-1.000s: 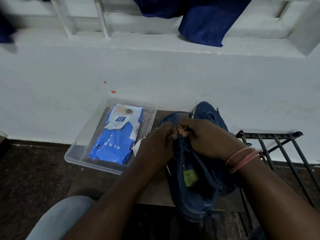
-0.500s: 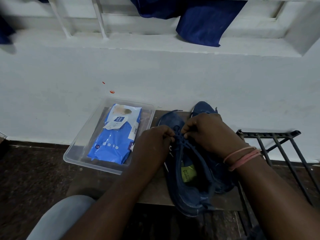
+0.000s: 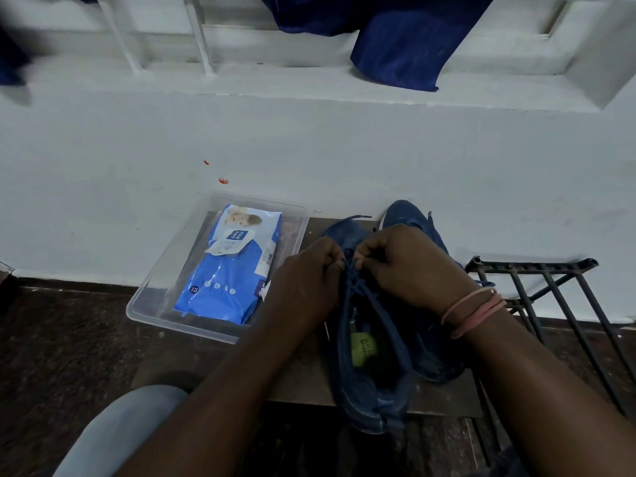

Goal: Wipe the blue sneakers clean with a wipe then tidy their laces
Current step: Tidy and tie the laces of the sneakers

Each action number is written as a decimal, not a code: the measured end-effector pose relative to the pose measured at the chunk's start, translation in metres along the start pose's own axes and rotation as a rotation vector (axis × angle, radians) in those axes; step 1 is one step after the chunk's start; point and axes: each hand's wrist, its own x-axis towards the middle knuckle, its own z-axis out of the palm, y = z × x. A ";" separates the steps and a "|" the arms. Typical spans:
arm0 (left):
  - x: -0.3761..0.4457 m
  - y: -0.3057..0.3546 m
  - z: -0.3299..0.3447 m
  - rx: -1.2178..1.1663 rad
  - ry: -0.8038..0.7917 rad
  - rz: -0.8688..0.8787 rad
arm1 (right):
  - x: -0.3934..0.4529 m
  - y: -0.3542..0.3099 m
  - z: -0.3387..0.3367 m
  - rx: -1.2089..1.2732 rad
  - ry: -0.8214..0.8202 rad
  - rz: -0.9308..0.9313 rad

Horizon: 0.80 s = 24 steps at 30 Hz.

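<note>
Head view: left hand (image 3: pixel 306 280) and right hand (image 3: pixel 406 266) both pinch the lace (image 3: pixel 354 284) over the near sneaker (image 3: pixel 371 373) on the board (image 3: pixel 303 383); I'd pull both ends evenly, keeping tension so the knot seats flat.

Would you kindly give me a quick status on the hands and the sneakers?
Left hand and right hand both pinching the laces of the near blue sneaker. Second sneaker beside it, untouched. Wipes pack in its clear tray, nothing obstructing.

Both hands, left hand (image 3: pixel 306 280) and right hand (image 3: pixel 406 266), pinch the laces (image 3: pixel 358 287) over the near sneaker (image 3: pixel 371 373), apparently knotting.
</note>
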 end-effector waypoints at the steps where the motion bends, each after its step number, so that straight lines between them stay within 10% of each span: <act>1: 0.001 0.000 0.000 -0.023 -0.006 -0.015 | -0.001 -0.001 -0.002 0.004 -0.005 0.011; 24: -0.004 0.001 -0.003 0.012 -0.077 0.059 | -0.010 0.000 -0.004 -0.054 -0.073 -0.006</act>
